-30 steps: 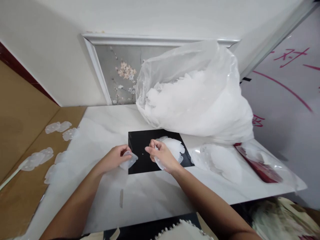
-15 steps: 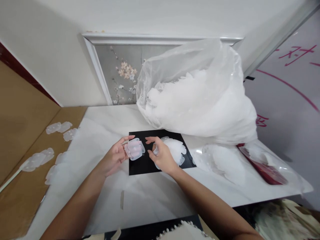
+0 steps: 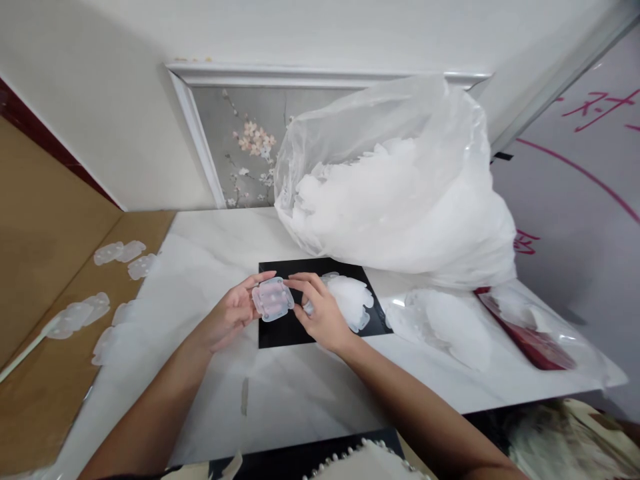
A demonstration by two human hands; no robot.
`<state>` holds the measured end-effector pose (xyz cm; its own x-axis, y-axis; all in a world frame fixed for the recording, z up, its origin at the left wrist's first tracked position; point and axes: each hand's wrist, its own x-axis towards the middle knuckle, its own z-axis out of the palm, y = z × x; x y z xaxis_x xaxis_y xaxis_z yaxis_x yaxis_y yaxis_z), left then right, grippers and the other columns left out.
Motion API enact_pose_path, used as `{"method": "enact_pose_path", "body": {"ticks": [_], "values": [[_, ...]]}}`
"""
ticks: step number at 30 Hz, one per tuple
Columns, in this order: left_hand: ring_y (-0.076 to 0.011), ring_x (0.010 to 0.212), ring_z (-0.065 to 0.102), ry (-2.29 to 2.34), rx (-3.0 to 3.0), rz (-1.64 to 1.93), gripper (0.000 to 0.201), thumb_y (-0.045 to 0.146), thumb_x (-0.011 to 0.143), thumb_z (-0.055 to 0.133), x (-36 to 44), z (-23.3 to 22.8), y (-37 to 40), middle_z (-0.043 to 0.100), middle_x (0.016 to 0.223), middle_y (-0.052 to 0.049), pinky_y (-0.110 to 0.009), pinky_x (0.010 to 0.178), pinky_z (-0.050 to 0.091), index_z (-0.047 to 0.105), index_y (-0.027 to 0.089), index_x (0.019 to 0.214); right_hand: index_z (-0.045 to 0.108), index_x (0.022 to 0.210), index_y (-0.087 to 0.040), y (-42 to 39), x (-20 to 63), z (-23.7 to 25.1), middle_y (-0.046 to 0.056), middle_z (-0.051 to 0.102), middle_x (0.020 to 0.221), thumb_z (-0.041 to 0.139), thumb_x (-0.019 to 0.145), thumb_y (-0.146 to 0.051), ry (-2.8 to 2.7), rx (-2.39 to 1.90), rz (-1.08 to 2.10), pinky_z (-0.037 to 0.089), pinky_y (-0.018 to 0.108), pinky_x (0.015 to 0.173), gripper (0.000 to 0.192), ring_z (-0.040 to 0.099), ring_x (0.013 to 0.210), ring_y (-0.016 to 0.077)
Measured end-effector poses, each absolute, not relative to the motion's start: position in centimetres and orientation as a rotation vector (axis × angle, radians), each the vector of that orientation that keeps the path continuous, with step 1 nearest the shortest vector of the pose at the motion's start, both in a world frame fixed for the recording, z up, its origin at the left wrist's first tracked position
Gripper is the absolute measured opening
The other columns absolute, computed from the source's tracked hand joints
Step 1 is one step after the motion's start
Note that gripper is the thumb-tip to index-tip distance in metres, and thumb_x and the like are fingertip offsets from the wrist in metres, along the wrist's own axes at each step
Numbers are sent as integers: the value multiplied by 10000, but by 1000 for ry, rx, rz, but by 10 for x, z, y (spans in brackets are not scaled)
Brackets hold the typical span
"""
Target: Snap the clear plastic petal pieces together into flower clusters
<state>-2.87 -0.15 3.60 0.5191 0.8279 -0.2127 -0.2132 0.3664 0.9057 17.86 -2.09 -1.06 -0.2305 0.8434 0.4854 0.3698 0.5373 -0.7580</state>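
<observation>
My left hand [image 3: 231,315] holds a small translucent plastic piece [image 3: 273,299] up above a black mat [image 3: 280,333] on the white table. My right hand [image 3: 320,310] pinches the right edge of the same piece, so both hands grip it. Just right of my right hand, a small pile of similar clear plastic pieces [image 3: 353,300] lies on the mat.
A large clear bag [image 3: 395,187] full of white plastic pieces stands behind the mat. Another clear bag [image 3: 445,323] lies flat at right, over a red item [image 3: 537,347]. Several finished-looking pieces [image 3: 75,317] lie on the brown board at left. A framed flower picture [image 3: 240,147] leans on the wall.
My left hand lifted its plastic piece from the mat edge and turned it face up. My right hand came across from the pile and took hold of its right edge.
</observation>
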Motion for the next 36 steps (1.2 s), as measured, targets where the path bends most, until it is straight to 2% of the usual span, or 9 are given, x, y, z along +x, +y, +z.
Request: {"method": "enact_pose_path", "body": {"ticks": [8,12,14,16,18,22,26,32,36], "values": [[-241,1120,613,744,1005,740,717,31,615,616,-29,36,-2,702,1143,-73,-307,900,493,577,221,1305,565,1218,-297,-21,178,-12,93,542,1261,509,811,-50,-1816,-994,626,550,372,763,479,603,989,211],[-254,1168,606,740,1123,706,667,117,727,658,-32,28,1,661,1267,-87,-365,984,470,516,245,1366,628,876,-235,-23,176,-6,79,623,1163,587,857,-219,-1677,-995,809,512,329,704,48,610,850,181],[-275,1267,546,823,1299,733,584,204,808,645,-32,18,4,611,1356,-93,-428,1085,397,511,256,1374,569,764,-219,-23,176,-1,31,666,866,612,863,-330,-1480,-1031,1009,475,284,614,155,572,672,142],[-289,1374,437,972,1589,737,501,263,842,631,-30,3,7,560,1426,-85,-467,1167,281,555,259,1337,529,781,-224,-20,178,4,-49,555,582,634,841,-419,-1212,-1056,1202,389,235,485,229,463,490,106],[-294,1416,375,1069,1914,631,441,283,834,649,-25,-14,8,543,1446,-76,-491,1197,212,610,254,1273,517,834,-228,-16,183,9,-96,466,474,675,790,-456,-989,-1034,1313,292,209,407,281,365,394,83],[-261,1310,490,1117,2253,580,168,214,885,587,-12,-38,8,623,1326,-81,-468,1125,357,682,225,1022,526,826,-218,-8,194,17,-106,467,418,732,714,-437,-811,-971,1370,228,194,377,321,335,344,66],[-257,1105,563,1210,2307,689,74,200,881,602,-2,-42,14,654,1113,-79,-438,966,469,635,214,816,540,790,-212,-6,193,24,-104,463,390,760,676,-443,-790,-902,1456,202,192,359,339,317,314,59],[-270,961,539,1261,2356,715,112,196,854,623,5,-44,22,618,963,-90,-452,875,470,597,194,745,553,760,-200,-9,182,35,-98,472,423,792,626,-415,-815,-848,1509,199,188,353,349,337,318,49],[-257,968,548,1208,2377,680,77,160,862,575,8,-49,18,631,940,-69,-434,888,459,618,201,813,558,767,-199,-13,179,37,-95,465,418,800,610,-431,-828,-850,1539,190,187,350,370,333,316,51]]}}
